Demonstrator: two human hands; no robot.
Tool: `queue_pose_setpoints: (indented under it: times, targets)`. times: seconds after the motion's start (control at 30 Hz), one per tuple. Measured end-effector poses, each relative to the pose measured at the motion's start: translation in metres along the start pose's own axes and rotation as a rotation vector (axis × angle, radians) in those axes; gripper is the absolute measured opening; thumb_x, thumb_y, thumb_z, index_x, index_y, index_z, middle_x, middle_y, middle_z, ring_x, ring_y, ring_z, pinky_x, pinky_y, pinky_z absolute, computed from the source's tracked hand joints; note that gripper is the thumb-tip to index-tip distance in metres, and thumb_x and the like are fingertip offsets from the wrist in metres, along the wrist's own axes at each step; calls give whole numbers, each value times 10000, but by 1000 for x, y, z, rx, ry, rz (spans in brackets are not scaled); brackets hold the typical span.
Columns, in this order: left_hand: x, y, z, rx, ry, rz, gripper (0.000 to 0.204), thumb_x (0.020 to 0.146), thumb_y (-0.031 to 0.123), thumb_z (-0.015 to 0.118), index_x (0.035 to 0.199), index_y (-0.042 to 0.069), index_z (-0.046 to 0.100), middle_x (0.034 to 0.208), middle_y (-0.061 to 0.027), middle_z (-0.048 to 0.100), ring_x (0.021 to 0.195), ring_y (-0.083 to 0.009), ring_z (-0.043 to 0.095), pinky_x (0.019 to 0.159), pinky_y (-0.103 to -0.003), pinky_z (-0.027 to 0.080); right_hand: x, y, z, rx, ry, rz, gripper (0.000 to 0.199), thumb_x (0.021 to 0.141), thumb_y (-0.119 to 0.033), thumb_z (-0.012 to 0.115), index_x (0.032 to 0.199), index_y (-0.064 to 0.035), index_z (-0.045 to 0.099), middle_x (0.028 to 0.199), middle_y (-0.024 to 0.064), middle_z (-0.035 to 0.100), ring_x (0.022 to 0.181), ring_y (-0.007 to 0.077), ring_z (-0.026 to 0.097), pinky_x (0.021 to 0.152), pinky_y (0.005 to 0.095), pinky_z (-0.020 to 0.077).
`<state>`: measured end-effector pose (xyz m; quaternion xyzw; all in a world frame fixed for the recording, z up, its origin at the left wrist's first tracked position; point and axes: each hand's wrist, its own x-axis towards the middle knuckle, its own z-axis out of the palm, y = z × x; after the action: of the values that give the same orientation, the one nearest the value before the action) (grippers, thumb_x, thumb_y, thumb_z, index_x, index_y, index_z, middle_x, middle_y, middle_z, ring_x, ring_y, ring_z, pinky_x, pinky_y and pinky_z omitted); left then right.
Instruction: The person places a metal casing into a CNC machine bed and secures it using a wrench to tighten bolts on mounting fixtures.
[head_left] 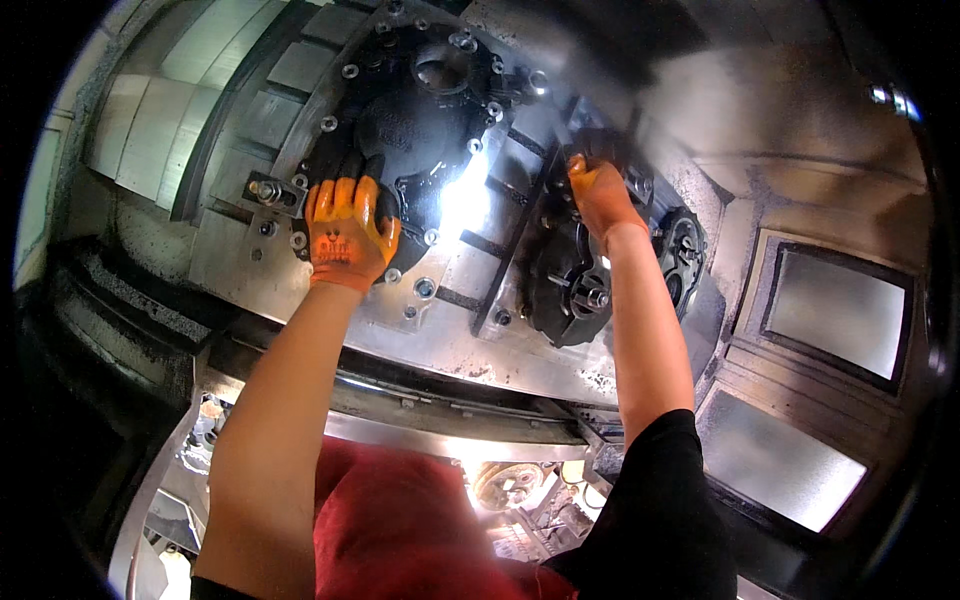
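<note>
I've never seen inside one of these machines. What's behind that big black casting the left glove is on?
A bolted metal plate shows around the casting. The left hand lies flat on the casting's lower edge. The plate face directly behind it is hidden.

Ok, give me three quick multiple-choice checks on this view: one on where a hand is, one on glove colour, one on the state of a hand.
1. Where is the left hand?
A. Flat on the large dark casting clamped to the metal fixture plate
B. On the window panel at the right
C. Hanging below the plate's edge

2. What colour are the gloves?
A. Blue
B. Orange
C. White

3. How does the right hand stand?
A. Open in the air, clear of everything
B. Resting on the red cloth
C. Reaching onto the top of the smaller dark casting

Answers: 1 A, its spread fingers lie on the casting's lower edge. 2 B, both gloves show orange. 3 C, its fingers press on that part's upper end.
</note>
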<state>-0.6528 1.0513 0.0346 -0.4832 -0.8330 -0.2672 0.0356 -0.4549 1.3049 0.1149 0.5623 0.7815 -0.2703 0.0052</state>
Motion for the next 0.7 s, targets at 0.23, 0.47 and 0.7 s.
queue_pose_setpoints:
  times: [0.23,0.47,0.7]
  targets:
    - [3,1,-5,-20,-101,-33,431,653,218,679,1017,20,561,971,-179,552,943,-367,514,928,-491,401,82,62,-48,278,-314,14,196,925,-23,562,1113,-30,620,996,60,649,914,119,596,785,210,483]
    - [-5,-11,-1,17,-89,-53,487,619,248,713,1052,63,589,972,-149,543,946,-340,510,958,-488,381,37,-12,-44,-195,-501,-82,205,958,-153,555,1117,-34,608,991,30,630,940,128,569,816,271,451]
    - [-1,5,1,-18,-64,20,493,618,225,689,1039,2,564,961,-187,539,927,-382,511,928,-510,389,-13,-43,105,1117,-76,426,343,996,-326,474,1093,-19,592,887,109,631,806,246,604,714,320,496]
